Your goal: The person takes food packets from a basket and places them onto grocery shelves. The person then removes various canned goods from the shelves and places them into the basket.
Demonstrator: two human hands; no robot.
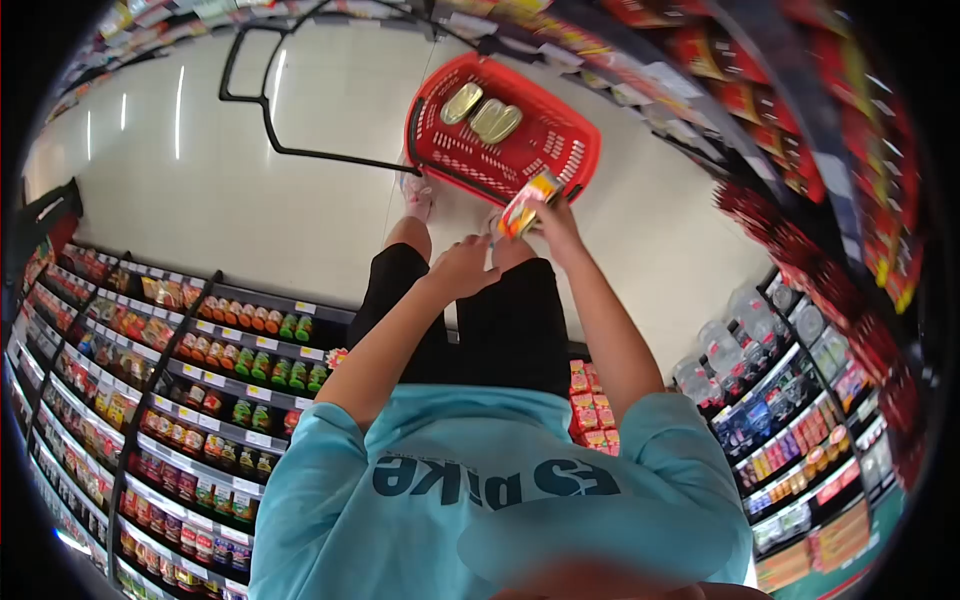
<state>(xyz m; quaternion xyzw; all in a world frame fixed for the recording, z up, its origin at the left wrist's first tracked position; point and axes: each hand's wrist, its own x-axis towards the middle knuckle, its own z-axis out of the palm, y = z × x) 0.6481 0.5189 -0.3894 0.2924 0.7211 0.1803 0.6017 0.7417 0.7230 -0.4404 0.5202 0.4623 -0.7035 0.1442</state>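
My right hand (553,222) grips a tin (524,208) with a yellow, orange and white label, just beyond the near rim of a red shopping basket (570,125). The tin is tilted, and my fingers cover part of one end. My left hand (466,267) is apart from it, over my thighs, with its fingers loosely spread and nothing in them. Inside the basket lie flat, rounded, gold-coloured tins: one (462,103) near the left wall and a pair (492,121) close together in the middle.
A long black handle (268,100) extends left from the basket on the pale, shiny floor (340,190). Shelves of jars and packets (250,350) stand at the lower left. More packed shelves (790,90) rise on the upper right, with large clear bottles (725,345) lower down.
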